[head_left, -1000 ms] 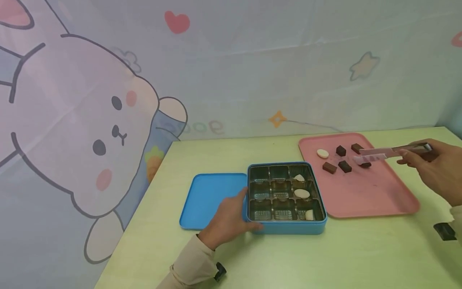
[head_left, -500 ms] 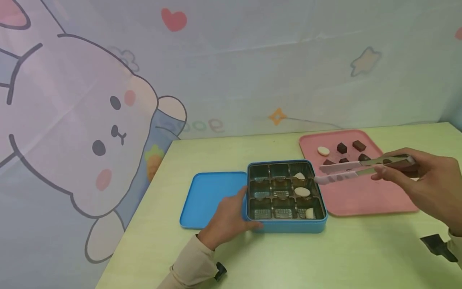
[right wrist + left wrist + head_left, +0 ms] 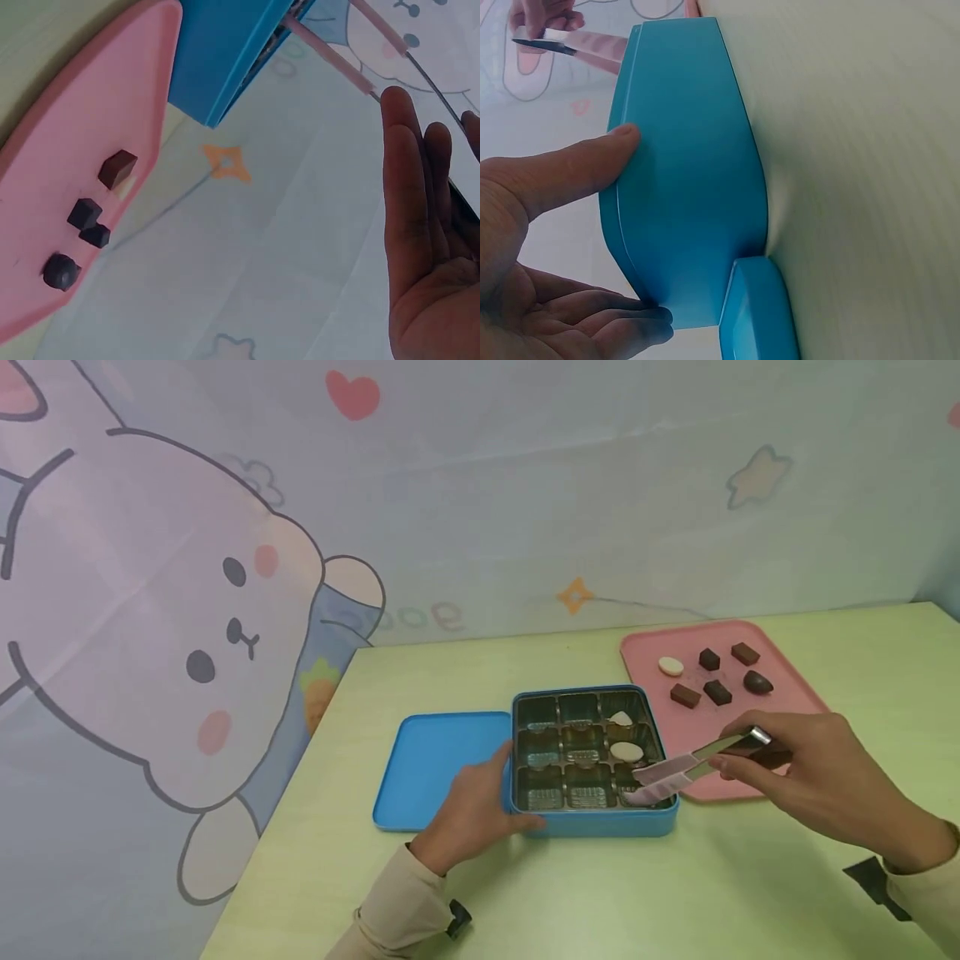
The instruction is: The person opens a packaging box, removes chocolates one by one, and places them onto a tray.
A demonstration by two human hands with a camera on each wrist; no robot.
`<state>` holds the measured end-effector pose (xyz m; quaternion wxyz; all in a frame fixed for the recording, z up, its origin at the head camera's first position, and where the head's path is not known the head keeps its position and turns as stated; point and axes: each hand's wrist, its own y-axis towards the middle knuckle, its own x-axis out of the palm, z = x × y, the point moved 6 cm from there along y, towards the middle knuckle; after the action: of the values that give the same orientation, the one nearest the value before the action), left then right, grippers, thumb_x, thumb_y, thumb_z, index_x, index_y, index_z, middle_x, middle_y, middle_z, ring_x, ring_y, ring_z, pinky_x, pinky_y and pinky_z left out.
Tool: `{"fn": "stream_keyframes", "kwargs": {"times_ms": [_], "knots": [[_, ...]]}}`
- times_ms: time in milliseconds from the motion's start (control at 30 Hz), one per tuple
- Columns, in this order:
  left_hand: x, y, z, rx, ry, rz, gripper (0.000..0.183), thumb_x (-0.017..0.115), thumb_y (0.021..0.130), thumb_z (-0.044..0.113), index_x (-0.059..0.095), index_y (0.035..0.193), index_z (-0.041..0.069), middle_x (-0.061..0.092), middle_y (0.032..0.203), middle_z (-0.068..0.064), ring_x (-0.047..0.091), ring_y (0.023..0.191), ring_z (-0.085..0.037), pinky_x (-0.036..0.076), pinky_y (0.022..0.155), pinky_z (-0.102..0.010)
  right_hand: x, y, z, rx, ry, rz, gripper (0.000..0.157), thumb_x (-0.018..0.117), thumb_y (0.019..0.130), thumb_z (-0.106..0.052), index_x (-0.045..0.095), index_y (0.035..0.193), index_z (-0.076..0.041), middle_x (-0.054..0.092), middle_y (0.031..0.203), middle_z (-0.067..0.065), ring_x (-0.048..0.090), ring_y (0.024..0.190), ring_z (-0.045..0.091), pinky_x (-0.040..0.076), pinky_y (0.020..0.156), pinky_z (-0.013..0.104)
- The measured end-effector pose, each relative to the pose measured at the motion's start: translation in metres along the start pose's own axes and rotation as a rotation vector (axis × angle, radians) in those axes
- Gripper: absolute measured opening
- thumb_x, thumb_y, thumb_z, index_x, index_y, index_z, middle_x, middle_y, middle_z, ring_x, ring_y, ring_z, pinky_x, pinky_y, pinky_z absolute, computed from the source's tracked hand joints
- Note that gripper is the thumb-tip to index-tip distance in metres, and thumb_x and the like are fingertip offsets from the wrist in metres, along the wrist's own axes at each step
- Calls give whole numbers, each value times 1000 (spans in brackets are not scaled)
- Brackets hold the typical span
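Observation:
My right hand (image 3: 825,777) holds a pair of tongs (image 3: 667,767) with pale pink tips. The tips reach into the front right compartment of the blue box (image 3: 600,824), a little apart from each other, and cover the view into that compartment. My left hand (image 3: 472,814) grips the box's near left corner, its thumb (image 3: 607,161) on one side wall and its fingertips on the adjoining one. A dark divided insert (image 3: 588,768) lines the box. In its right column lie a white oval chocolate (image 3: 627,752) and, behind that, a white pointed piece (image 3: 621,719).
Right of the box, a pink tray (image 3: 720,731) bears a white oval chocolate (image 3: 671,667), a dark rounded chocolate (image 3: 758,682) and several dark and brown blocks (image 3: 685,696). A blue lid (image 3: 431,768) lies against the box's left side. A printed cloth (image 3: 480,510) hangs behind the table.
My right hand has brought the tongs from over the tray leftward and toward me, down to the box's front right compartment. The left hand has stayed on the box.

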<state>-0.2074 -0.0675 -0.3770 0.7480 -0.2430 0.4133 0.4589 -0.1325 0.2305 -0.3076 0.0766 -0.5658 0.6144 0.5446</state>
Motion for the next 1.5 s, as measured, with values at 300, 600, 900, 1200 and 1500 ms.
{"fn": "stream_keyframes", "kwargs": {"times_ms": [300, 600, 900, 1200, 1500], "knots": [[-3, -1, 1, -2, -17, 12, 104, 89, 76, 34, 31, 156, 2, 65, 134, -20, 61, 126, -38, 53, 100, -49, 12, 13, -13, -64, -142, -158, 25, 85, 77, -15, 67, 91, -26, 68, 79, -22, 60, 66, -12, 46, 58, 15], [-2, 0, 0, -9, -24, 6, 105, 89, 76, 34, 30, 157, 2, 64, 137, -18, 59, 129, -37, 52, 101, -48, 16, 18, -23, -136, -229, -153, 24, 84, 76, -12, 63, 82, -23, 59, 68, -22, 41, 58, -13, 37, 53, 18], [-1, 1, 1, -2, -9, 10, 104, 89, 75, 34, 31, 155, 0, 66, 133, -19, 60, 127, -38, 53, 100, -48, 14, 13, -25, -179, -162, -82, 30, 87, 70, -8, 63, 81, -24, 63, 69, -22, 54, 58, -11, 40, 53, 15], [-1, 2, 2, 12, -12, 15, 104, 90, 75, 32, 32, 155, 2, 66, 133, -19, 61, 125, -37, 53, 99, -48, -4, 11, -24, -150, -116, -14, 35, 87, 67, -2, 65, 82, -24, 61, 70, -23, 48, 62, -16, 40, 55, 7], [-1, 0, 1, -10, -4, 2, 105, 89, 75, 34, 31, 156, 1, 67, 131, -21, 63, 122, -38, 54, 96, -47, -37, 3, -16, -40, -101, 147, 30, 85, 69, 5, 71, 85, -15, 71, 65, -7, 56, 66, -25, 36, 48, 9]]}}
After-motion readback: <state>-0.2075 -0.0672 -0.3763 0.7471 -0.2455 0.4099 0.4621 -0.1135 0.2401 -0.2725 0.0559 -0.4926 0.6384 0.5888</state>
